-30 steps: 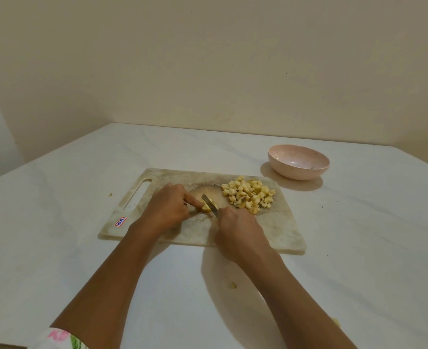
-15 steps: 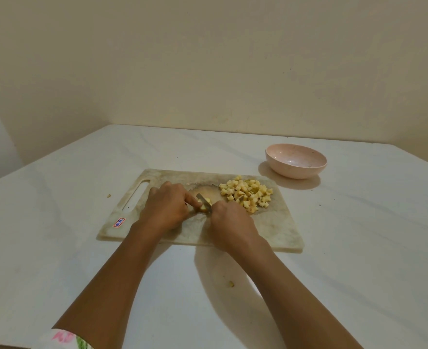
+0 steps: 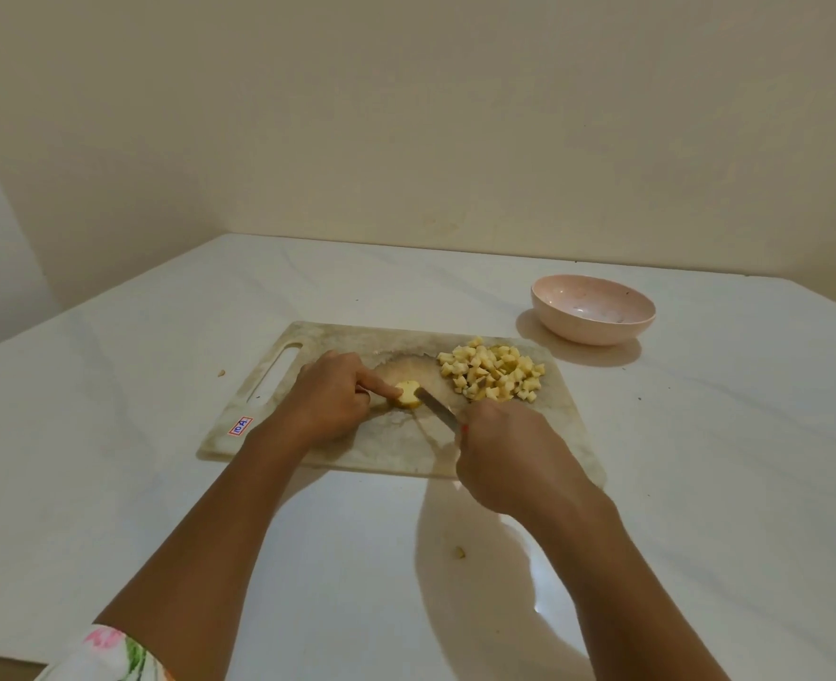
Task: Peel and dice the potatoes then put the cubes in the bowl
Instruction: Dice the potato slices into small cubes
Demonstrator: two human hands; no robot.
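Observation:
A small yellow potato piece (image 3: 407, 394) lies on the marbled cutting board (image 3: 543, 435). My left hand (image 3: 330, 398) holds it down with a fingertip and curled fingers. My right hand (image 3: 509, 454) grips a knife (image 3: 434, 407) whose blade tip touches the piece's right side. A heap of potato cubes (image 3: 492, 370) sits on the board's far right part. The pink bowl (image 3: 593, 309) stands beyond the board to the right; no cubes show inside it.
The board lies on a white table (image 3: 160, 484) set in a corner of cream walls. A potato scrap (image 3: 460, 551) lies on the table near me, another crumb (image 3: 220, 373) left of the board's handle slot.
My right hand has drawn back toward me and to the right, so more of the knife blade shows. The potato piece under my left fingers is more exposed.

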